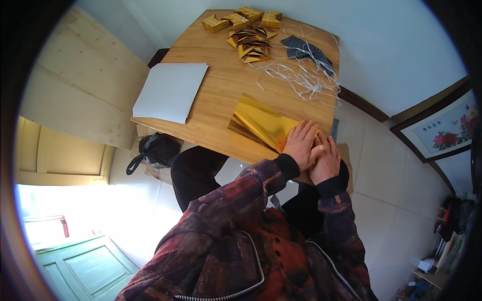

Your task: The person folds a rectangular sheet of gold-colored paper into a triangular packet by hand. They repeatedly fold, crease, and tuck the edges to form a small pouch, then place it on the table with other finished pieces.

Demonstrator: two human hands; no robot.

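A shiny gold foil sheet (258, 123) lies at the near edge of the wooden table (221, 85). My left hand (300, 144) rests flat on the sheet's near right part, fingers spread. My right hand (326, 160) sits just beside it, fingers bent and touching the left hand at the sheet's right edge. Whether the right hand pinches the foil is hidden by the left hand.
A white paper sheet (170, 91) lies at the table's left side. Folded gold pieces (251, 45) and gold stacks (241, 19) sit at the far end, with white strings (301, 75) and a dark patterned piece (306, 50). A black bag (155, 149) hangs below the table edge.
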